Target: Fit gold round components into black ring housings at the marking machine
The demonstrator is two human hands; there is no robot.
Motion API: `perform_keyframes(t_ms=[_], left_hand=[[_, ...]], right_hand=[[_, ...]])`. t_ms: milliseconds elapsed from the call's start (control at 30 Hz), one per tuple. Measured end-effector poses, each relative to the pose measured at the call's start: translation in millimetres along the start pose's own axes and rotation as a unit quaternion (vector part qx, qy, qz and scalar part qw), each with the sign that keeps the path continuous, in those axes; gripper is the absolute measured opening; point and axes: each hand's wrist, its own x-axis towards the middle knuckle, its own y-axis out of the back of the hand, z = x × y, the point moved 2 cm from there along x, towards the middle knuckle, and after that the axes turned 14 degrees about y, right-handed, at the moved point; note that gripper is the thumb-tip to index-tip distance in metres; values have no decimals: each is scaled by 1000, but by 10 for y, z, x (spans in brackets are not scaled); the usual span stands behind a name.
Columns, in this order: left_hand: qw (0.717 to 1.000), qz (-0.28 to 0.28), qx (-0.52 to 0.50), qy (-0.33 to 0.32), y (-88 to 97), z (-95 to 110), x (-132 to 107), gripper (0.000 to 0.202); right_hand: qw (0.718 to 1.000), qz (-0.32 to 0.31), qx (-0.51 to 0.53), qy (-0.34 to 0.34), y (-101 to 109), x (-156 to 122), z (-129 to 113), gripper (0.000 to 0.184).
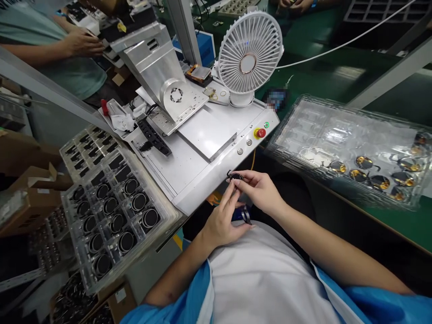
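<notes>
The right hand (pixel 261 191) pinched a small black part (pixel 236 176) near the middle, toward four o'clock. The left hand (pixel 222 220) touched it; I couldn't tell its grip. That part seemed not done yet. Black rounds (pixel 150 218) and gold ones (pixel 381 181) sat in trays (pixel 317 126) at eight and three.

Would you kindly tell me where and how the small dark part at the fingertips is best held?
Probably by the rim of the small dark part, with the right hand pinching from the right and the left hand steadying from the near left. It looks roundish, and a thin bit juts at its far left, best left free.
</notes>
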Motion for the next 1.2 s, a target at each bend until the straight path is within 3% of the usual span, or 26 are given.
perform_keyframes(t_ms=[200, 567, 700, 867, 1033, 1200], left_hand=[[992, 7, -127, 0, 112, -18, -10, 95], [998, -52, 5, -26, 153, 36, 17, 92], [991, -16, -133, -28, 163, -59, 19, 90], [943, 70, -323, 37, 193, -190, 55, 66], [924, 79, -371, 47, 156, -242, 70, 57], [929, 83, -356, 61, 134, -295, 46, 62]], right_hand=[[999, -24, 8, -31, 92, 16, -63, 41], [996, -43, 33, -77, 156, 11, -58, 45], [993, -24, 60, -95, 158, -14, -61, 45], [987, -34, 73, -139, 90, -83, -73, 40], [969, -50, 135, -202, -109, -217, -85, 47], [987, -23, 107, -121, -228, -252, -132, 41]])
